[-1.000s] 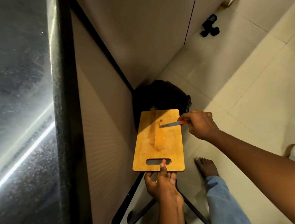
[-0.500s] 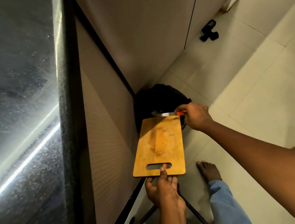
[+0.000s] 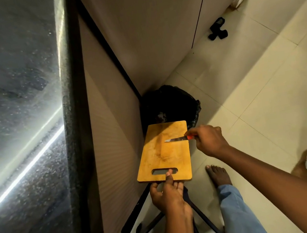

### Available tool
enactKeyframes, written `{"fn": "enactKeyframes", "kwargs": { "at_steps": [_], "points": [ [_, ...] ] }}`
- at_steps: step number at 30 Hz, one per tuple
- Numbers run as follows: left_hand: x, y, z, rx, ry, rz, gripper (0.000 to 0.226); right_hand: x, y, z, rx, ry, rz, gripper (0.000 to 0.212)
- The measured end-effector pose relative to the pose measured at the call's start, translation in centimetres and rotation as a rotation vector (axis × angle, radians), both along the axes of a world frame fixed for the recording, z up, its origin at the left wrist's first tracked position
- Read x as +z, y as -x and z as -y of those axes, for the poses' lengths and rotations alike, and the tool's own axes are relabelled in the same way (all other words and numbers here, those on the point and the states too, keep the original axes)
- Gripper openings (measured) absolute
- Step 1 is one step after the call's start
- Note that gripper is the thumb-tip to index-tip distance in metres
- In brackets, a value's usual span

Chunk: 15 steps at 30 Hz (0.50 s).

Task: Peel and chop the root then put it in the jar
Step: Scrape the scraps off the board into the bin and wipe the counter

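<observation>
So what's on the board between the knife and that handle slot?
Only bare, stained wood of the cutting board; nothing lies between the knife and the handle slot, as the head view shows.

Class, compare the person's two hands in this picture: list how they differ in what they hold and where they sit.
The left hand grips the wooden cutting board at its slotted end; the right hand holds a red-handled knife. The left hand is at the board's near edge, thumb on top by the slot; the right hand is beside its right edge, with the blade across the wood. Both grip a tool.
</observation>
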State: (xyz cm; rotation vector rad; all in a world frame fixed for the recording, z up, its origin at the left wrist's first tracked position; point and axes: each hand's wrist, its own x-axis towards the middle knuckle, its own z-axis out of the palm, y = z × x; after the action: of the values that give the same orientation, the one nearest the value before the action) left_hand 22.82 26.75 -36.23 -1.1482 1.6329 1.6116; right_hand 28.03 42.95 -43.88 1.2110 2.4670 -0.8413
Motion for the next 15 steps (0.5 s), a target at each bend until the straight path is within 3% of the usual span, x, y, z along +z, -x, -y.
{"fn": "enactKeyframes", "kwargs": {
  "at_steps": [12, 15],
  "points": [
    [1.2, -0.7, 1.3, -0.083, -0.003, 0.000, 0.029, -2.2, 2.2, -4.2, -0.116, -0.073, 0.183, 0.035],
    [1.4, -1.1, 1.4, -0.085, -0.017, 0.004, 0.028, -1.9, 1.8, -4.9, -0.212, -0.068, 0.137, 0.036]
  ]
}}
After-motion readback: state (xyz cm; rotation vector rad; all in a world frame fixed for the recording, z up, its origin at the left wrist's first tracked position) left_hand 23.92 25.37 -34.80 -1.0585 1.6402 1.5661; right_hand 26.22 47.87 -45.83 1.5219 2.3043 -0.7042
